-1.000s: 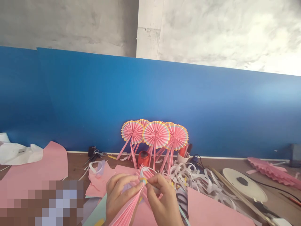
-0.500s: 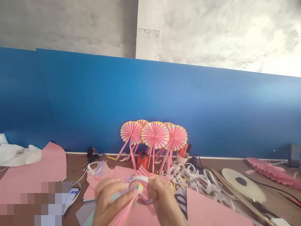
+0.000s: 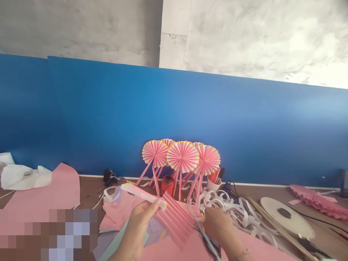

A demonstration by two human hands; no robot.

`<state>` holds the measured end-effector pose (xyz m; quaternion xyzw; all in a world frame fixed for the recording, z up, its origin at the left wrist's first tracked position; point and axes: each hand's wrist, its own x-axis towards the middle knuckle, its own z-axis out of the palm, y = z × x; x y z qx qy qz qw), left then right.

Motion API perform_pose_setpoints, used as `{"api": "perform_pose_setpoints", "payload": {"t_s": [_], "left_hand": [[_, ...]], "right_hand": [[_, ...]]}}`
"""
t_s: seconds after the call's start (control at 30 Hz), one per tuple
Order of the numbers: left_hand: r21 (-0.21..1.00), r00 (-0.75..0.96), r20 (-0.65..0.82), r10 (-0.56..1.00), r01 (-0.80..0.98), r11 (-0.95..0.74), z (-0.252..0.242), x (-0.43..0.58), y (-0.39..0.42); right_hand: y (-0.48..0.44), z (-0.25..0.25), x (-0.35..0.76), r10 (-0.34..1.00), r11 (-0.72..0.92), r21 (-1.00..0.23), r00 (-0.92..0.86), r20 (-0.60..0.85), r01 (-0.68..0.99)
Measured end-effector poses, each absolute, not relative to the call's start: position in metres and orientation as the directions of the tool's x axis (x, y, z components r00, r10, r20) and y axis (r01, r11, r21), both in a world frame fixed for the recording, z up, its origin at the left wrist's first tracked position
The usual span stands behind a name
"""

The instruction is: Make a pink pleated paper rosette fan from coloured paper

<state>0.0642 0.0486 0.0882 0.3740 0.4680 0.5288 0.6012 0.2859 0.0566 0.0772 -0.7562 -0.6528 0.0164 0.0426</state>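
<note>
My left hand [image 3: 140, 221] is closed on a narrow folded strip of pleated paper [image 3: 143, 194], pink and white with yellow at its ends. Beside it a fan-folded pink sheet [image 3: 178, 221] spreads out to the right; whether my left fingers also hold this sheet I cannot tell. My right hand [image 3: 220, 224] is curled down at the near edge of a heap of white curled strips [image 3: 239, 208], its fingertips hidden. A pair of scissors [image 3: 208, 239] lies just left of my right hand, over pink paper.
Several round pink pleated fans [image 3: 182, 156] on paper legs stand against the blue panel [image 3: 174, 108]. By them are a red container [image 3: 167, 185] and a white cup [image 3: 214, 184] of tools. A pale disc [image 3: 288, 217] lies right; pink paper [image 3: 65, 185] lies left.
My hands have moved apart. My right hand has gone right and down to the white strips, and the white-grey ring it held no longer shows. The pleated paper has swung open to the right.
</note>
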Motion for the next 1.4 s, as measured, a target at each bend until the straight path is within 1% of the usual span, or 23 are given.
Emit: {"api": "perform_pose_setpoints", "payload": {"t_s": [0.03,0.07,0.1,0.13,0.17,0.2,0.23,0.27,0.37,0.43,0.53,0.6,0.7,0.8,0.87,0.97,1.07,1.13,1.27,1.4], "left_hand": [[0.945,0.019,-0.163,0.986,-0.283,0.161,0.085,0.068,0.048],[0.944,0.033,-0.154,0.988,-0.289,0.157,0.082,0.070,0.047],[0.940,0.045,-0.145,0.988,-0.305,0.152,0.079,0.073,0.047],[0.934,0.053,-0.137,0.989,-0.327,0.147,0.076,0.075,0.046],[0.927,0.055,-0.130,0.990,-0.347,0.141,0.073,0.076,0.046],[0.923,0.053,-0.127,0.991,-0.359,0.137,0.071,0.078,0.046],[0.924,0.049,-0.131,0.990,-0.357,0.140,0.068,0.079,0.045],[0.927,0.047,-0.143,0.989,-0.343,0.150,0.066,0.079,0.044],[0.935,0.064,-0.190,0.980,-0.292,0.201,0.064,0.079,0.043],[0.928,0.079,-0.194,0.978,-0.308,0.210,0.068,0.077,0.045],[0.925,0.051,-0.147,0.988,-0.347,0.156,0.079,0.069,0.050],[0.944,-0.007,-0.124,0.992,-0.308,0.116,0.085,0.062,0.054],[0.970,-0.119,-0.106,0.987,-0.232,0.076,0.090,0.053,0.060],[0.984,-0.171,-0.102,0.980,-0.160,0.075,0.088,0.052,0.062],[0.987,-0.180,-0.093,0.979,-0.143,0.068,0.086,0.054,0.060],[0.986,-0.129,-0.076,0.989,-0.156,0.056,0.082,0.061,0.056],[0.983,-0.011,-0.072,0.997,-0.173,0.069,0.074,0.070,0.051],[0.981,0.053,-0.091,0.994,-0.167,0.099,0.069,0.075,0.050],[0.983,0.153,-0.125,0.980,-0.117,0.143,0.065,0.074,0.050],[0.988,0.181,-0.082,0.980,-0.112,0.104,0.069,0.064,0.057]], "right_hand": [[0.057,0.079,0.280,0.992,-0.119,-0.123,0.123,0.024,0.985],[0.058,0.082,0.273,0.996,-0.078,-0.194,0.083,0.018,0.978],[0.058,0.084,0.265,0.999,-0.022,-0.272,0.028,0.018,0.962],[0.057,0.085,0.257,0.999,0.044,-0.376,-0.040,0.019,0.925],[0.056,0.086,0.249,0.991,0.116,-0.609,-0.133,0.017,0.784],[0.054,0.085,0.242,0.983,0.137,-0.753,-0.182,0.024,0.643],[0.052,0.084,0.236,0.979,0.140,-0.826,-0.202,0.032,0.547],[0.050,0.082,0.231,0.976,0.137,-0.870,-0.214,0.037,0.473],[0.047,0.078,0.226,0.980,0.097,-0.906,-0.198,0.015,0.412],[0.048,0.078,0.227,0.979,0.044,-0.932,-0.200,-0.031,0.359],[0.051,0.079,0.234,0.968,-0.018,-0.963,-0.237,-0.085,0.270],[0.053,0.078,0.239,0.962,-0.032,-0.972,-0.256,-0.094,0.235],[0.056,0.076,0.248,0.959,-0.042,-0.969,-0.261,-0.107,0.244],[0.055,0.079,0.258,0.948,-0.031,-0.939,-0.288,-0.136,0.343],[0.052,0.084,0.263,0.940,0.004,-0.915,-0.313,-0.134,0.403],[0.048,0.091,0.263,0.955,0.048,-0.900,-0.283,-0.085,0.433],[0.043,0.093,0.250,0.982,0.091,-0.871,-0.187,-0.001,0.483],[0.041,0.091,0.239,0.981,0.129,-0.857,-0.191,0.037,0.499],[0.041,0.086,0.226,0.981,0.069,-0.852,-0.189,-0.035,0.519],[0.044,0.085,0.232,0.966,0.033,-0.898,-0.244,-0.083,0.439]]}}
